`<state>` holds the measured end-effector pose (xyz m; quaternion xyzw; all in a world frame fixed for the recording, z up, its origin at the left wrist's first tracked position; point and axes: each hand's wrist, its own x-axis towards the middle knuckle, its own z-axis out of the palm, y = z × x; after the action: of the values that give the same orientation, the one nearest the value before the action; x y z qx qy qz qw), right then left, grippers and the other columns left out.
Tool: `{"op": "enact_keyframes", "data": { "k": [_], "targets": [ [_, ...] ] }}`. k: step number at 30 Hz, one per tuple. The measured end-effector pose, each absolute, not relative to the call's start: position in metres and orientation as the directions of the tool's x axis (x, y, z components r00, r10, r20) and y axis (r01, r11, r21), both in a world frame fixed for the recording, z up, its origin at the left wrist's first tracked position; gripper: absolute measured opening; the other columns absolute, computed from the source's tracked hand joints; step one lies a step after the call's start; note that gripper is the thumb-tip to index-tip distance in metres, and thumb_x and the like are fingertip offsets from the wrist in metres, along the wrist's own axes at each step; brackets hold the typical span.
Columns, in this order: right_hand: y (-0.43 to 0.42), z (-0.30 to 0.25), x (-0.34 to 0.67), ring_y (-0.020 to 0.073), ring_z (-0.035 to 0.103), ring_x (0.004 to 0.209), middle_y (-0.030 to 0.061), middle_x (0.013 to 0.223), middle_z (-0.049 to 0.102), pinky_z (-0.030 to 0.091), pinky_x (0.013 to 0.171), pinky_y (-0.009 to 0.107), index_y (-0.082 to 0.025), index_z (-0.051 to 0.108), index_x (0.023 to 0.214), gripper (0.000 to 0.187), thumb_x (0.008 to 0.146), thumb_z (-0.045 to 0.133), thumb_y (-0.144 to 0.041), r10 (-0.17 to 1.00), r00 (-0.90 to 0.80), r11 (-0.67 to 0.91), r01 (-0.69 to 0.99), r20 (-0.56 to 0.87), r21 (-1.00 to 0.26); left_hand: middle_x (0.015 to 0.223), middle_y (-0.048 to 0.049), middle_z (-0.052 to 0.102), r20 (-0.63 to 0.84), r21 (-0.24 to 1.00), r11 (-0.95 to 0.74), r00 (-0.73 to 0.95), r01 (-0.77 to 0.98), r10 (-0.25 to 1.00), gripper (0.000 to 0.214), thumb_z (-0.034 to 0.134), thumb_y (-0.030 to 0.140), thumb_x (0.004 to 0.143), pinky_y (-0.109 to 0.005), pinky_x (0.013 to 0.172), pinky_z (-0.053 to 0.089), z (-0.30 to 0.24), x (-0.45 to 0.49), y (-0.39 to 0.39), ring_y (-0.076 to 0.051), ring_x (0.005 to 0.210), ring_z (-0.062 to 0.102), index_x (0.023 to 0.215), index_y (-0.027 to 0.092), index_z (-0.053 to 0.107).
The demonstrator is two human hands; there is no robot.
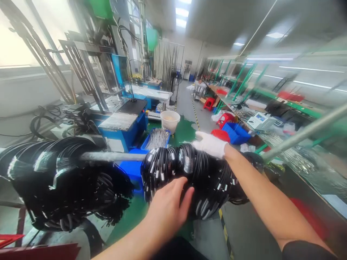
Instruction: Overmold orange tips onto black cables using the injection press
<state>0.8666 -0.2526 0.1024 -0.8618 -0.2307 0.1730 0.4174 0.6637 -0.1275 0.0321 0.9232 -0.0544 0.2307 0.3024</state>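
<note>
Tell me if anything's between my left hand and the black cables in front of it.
Nothing visible is between your left hand and the black cables hanging from the metal bar. Your gloved right hand is higher, off to the right.

Place: I see a factory workshop
Machines: blue-bodied, beside windows
Benches: green-framed; I spot wire bundles
Floor: striped yellow-black tape

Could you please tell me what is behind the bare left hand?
Behind the left hand, bundled black cables with white tags are visible; whatever it covers is hidden.
</note>
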Motion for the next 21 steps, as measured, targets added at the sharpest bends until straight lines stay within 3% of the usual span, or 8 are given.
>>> {"op": "enact_keyframes", "data": {
  "k": [2, 4, 7, 12, 16, 19, 21],
  "targets": [
    [-0.257, 0.101, 0.867, 0.0097, 0.049, 0.056, -0.0025, 0.064, 0.06, 0.043, 0.055, 0.023, -0.011, 0.046, 0.132, 0.059, 0.077, 0.063, -0.024, 0.55, 0.821, -0.525, 0.194, -0.156, -0.829, 0.098, -0.0094, 0.066, 0.365, 0.514, -0.853, 0.923, -0.089, 0.124, 0.026, 0.044, 0.03, 0.094, -0.033, 0.067, 0.054, 0.012, 0.665, -0.142, -0.02, 0.078, 0.065, 0.114, 0.014, 0.049],
    [-0.261, 0.099, 0.865, 0.0089, 0.048, 0.056, -0.0023, 0.065, 0.059, 0.043, 0.055, 0.022, -0.007, 0.039, 0.137, 0.063, 0.078, 0.059, -0.022, 0.544, 0.829, -0.5, 0.196, -0.13, -0.843, 0.096, -0.0098, 0.065, 0.364, 0.467, -0.884, 0.913, -0.009, 0.183, 0.028, 0.041, 0.032, 0.096, -0.034, 0.066, 0.054, 0.002, 0.67, -0.148, -0.022, 0.078, 0.065, 0.115, 0.013, 0.047],
    [-0.266, 0.096, 0.859, 0.0088, 0.048, 0.056, -0.0012, 0.069, 0.059, 0.045, 0.059, 0.023, -0.008, 0.045, 0.133, 0.058, 0.078, 0.056, -0.024, 0.575, 0.818, -0.483, 0.305, -0.035, -0.821, 0.099, -0.0088, 0.06, 0.462, 0.411, -0.912, 0.857, 0.022, 0.228, 0.029, 0.042, 0.036, 0.095, -0.031, 0.063, 0.052, 0.004, 0.686, -0.156, -0.021, 0.079, 0.063, 0.115, 0.016, 0.046],
    [-0.268, 0.097, 0.854, 0.0153, 0.06, 0.074, 0.0068, 0.093, 0.066, 0.051, 0.076, 0.031, -0.011, 0.05, 0.128, 0.061, 0.069, 0.062, -0.023, 0.611, 0.792, -0.493, 0.385, 0.005, -0.78, 0.086, -0.007, 0.053, 0.495, 0.331, -0.917, 0.787, 0.222, 0.369, 0.03, 0.043, 0.047, 0.092, -0.029, 0.048, 0.042, 0.024, 0.711, -0.168, -0.018, 0.061, 0.057, 0.089, 0.018, 0.047],
    [-0.265, 0.093, 0.858, 0.024, 0.062, 0.093, 0.0114, 0.104, 0.066, 0.048, 0.088, 0.037, -0.014, 0.05, 0.128, 0.067, 0.065, 0.066, -0.029, 0.59, 0.806, -0.613, 0.405, -0.052, -0.678, 0.094, -0.0073, 0.053, 0.469, 0.342, -0.911, 0.798, 0.231, 0.379, 0.029, 0.047, 0.041, 0.091, -0.029, 0.055, 0.047, 0.026, 0.713, -0.168, -0.021, 0.073, 0.059, 0.108, 0.018, 0.044],
    [-0.265, 0.085, 0.857, 0.023, 0.062, 0.093, 0.0106, 0.103, 0.066, 0.048, 0.087, 0.036, -0.016, 0.048, 0.131, 0.069, 0.066, 0.064, -0.03, 0.511, 0.859, -0.613, 0.389, 0.031, -0.688, 0.098, -0.0078, 0.053, 0.457, 0.416, -0.889, 0.801, 0.191, 0.386, 0.035, 0.049, 0.037, 0.09, -0.032, 0.063, 0.05, 0.021, 0.706, -0.168, -0.022, 0.082, 0.059, 0.117, 0.017, 0.041],
    [-0.266, 0.08, 0.853, 0.0212, 0.062, 0.088, 0.0104, 0.101, 0.066, 0.049, 0.085, 0.034, -0.013, 0.048, 0.13, 0.069, 0.066, 0.062, -0.032, 0.455, 0.885, -0.585, 0.383, 0.102, -0.714, 0.097, -0.0074, 0.054, 0.502, 0.492, -0.868, 0.793, 0.066, 0.345, 0.031, 0.048, 0.035, 0.091, -0.034, 0.071, 0.051, 0.015, 0.698, -0.173, -0.022, 0.085, 0.058, 0.117, 0.019, 0.044]
  ]
}}
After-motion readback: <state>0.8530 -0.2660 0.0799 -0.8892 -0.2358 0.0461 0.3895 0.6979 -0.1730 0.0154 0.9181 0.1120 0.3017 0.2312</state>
